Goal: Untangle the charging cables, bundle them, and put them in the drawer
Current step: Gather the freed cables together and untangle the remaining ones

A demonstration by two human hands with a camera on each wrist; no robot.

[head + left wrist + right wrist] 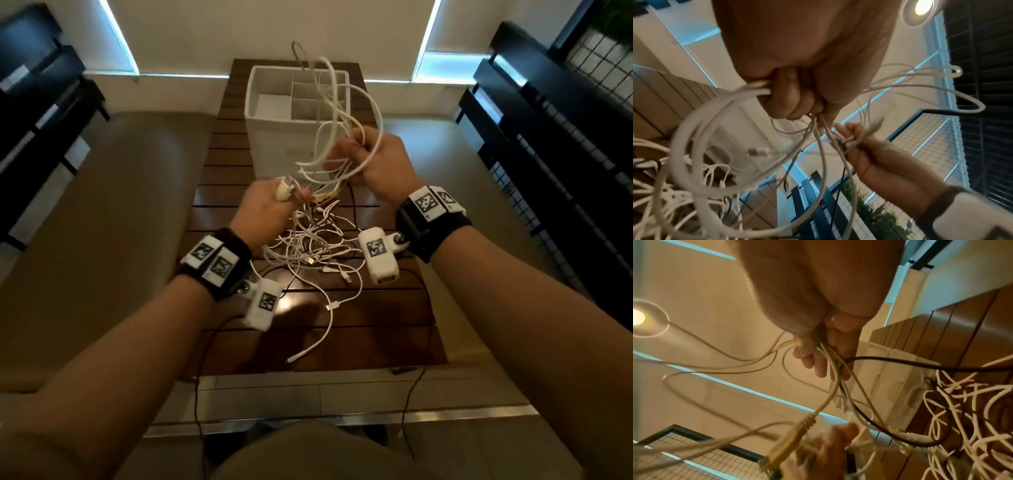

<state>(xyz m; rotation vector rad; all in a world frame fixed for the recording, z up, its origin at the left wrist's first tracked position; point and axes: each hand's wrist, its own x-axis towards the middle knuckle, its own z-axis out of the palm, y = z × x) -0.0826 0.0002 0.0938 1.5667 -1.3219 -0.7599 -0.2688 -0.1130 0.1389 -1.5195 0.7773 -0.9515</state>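
Note:
A tangle of white charging cables (315,246) lies on the slatted wooden table (394,329). My right hand (356,157) is raised above it and grips several looped white cables (342,102), which arc up in front of the white drawer box (284,113). In the right wrist view the right hand (818,353) clasps those strands and one black cable (920,365). My left hand (274,202) sits lower and to the left, closed around white cable ends with a plug (284,190). The left hand (793,97) shows curled fingers round thick white cable (694,129) in its wrist view.
The white drawer box has inner dividers and stands at the table's far end. Tan cushioned benches (102,205) flank the table on both sides. Dark slatted furniture (548,137) stands at the right and left. Thin black wires (202,359) run from my wrist cameras.

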